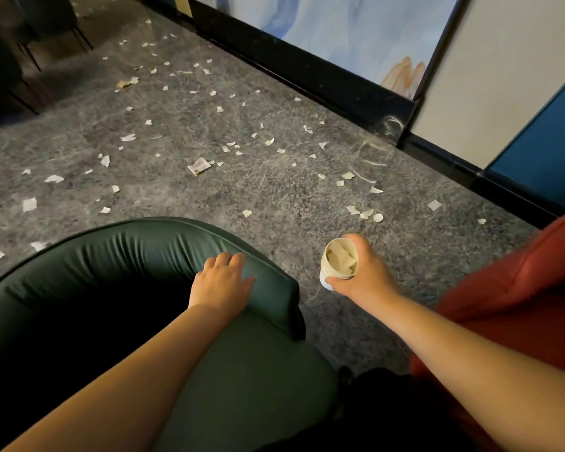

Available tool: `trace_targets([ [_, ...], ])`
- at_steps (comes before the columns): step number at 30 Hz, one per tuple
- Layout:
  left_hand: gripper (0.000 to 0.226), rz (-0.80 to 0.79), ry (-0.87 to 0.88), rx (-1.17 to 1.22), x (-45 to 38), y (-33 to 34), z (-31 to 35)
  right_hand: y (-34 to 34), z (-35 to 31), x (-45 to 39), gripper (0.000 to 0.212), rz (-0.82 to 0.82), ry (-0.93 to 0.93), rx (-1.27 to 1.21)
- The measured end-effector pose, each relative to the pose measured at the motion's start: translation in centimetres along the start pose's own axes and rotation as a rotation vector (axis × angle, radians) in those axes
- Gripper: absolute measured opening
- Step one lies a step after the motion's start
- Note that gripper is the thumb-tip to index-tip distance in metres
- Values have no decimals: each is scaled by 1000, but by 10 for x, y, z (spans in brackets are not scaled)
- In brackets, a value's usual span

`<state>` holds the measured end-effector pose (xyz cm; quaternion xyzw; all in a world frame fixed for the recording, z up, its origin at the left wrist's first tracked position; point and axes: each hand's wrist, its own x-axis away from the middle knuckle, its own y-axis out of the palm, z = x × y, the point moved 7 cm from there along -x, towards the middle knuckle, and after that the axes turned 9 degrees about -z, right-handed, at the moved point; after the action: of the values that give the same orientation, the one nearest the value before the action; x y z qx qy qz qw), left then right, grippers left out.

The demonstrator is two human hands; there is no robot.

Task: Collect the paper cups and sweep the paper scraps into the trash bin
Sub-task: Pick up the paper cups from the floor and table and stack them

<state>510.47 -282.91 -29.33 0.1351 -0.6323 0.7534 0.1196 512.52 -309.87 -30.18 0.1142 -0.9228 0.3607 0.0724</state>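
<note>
The right hand [361,272] grips a stack of paper cups [339,264], thumb and fingers curled round its side, holding it above the grey carpet [274,197] in the gap between a dark green armchair [137,256] and a red chair [519,288]. The stack's mouth faces the camera, and crumpled paper lies inside the top cup (how many cups are nested cannot be told). The left hand [221,280] rests palm down on the curved top of the green armchair's backrest, its fingers straight and slightly apart, holding nothing. Paper scraps [199,165] are scattered over the carpet from the near chairs to the far end of the room, the largest a folded piece near the middle. A black skirting board [307,73] runs along the wall at the right, beneath a pale blue painted panel [340,31].
</note>
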Motion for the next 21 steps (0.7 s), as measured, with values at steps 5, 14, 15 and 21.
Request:
trace_targets([
  [5,54,-11,-2,-15,-44,-3,32,-27,20,-41,81,-10,22,-12],
  [14,52,-37,-134,37,-162,-5,115,-105,64,-188,80,-184,-71,40],
  [15,52,-44,-160,62,-172,-7,123,-117,69,-202,79,-194,-77,47],
  [21,50,-64,-230,76,-223,-22,154,-172,90,-270,73,-189,-81,77],
])
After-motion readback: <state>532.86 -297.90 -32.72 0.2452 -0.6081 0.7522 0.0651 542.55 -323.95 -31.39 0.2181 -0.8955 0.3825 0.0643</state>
